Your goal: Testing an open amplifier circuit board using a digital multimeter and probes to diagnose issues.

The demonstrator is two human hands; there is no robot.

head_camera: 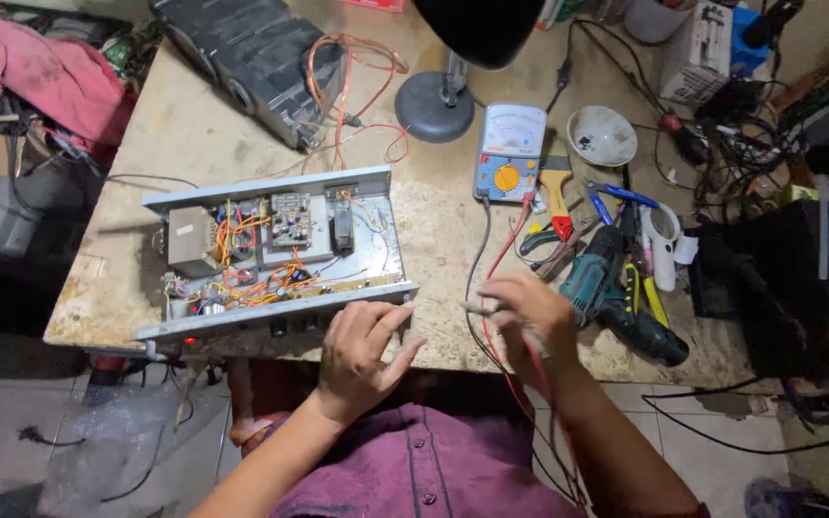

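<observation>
Left hand: the left hand (362, 350) lies palm down, fingers spread loosely and holding nothing, its fingertips touching the front edge of the open chassis (275, 254) at the near side of the counter (438, 225).
Right hand: the right hand (528, 321) is closed around a thin probe (477, 309), whose pale tip points left toward the chassis; red and black test leads (491, 264) run under the hand and off the counter's near edge.
Chassis: a grey metal box with its lid off, lying slightly skewed on the left half of the counter; inside are a boxy transformer, small circuit boards and a tangle of orange wires. A small red light shows on its front panel.
Meter: an analogue multimeter (509, 152) with a yellow dial lies behind the right hand, well apart from it; the leads trail from it toward the hand.
Tools: just right of the right hand lie a teal cordless drill (616, 302), blue-handled pliers (611, 197) and a brush with a yellow handle (556, 187).
Behind: a desk lamp's round base (435, 105) stands near the meter, a small white bowl (602, 134) to its right, and a dark box (251, 58) with loose red wire at the far side.
Left edge: a pink cloth (40, 77) is heaped beyond the counter.
</observation>
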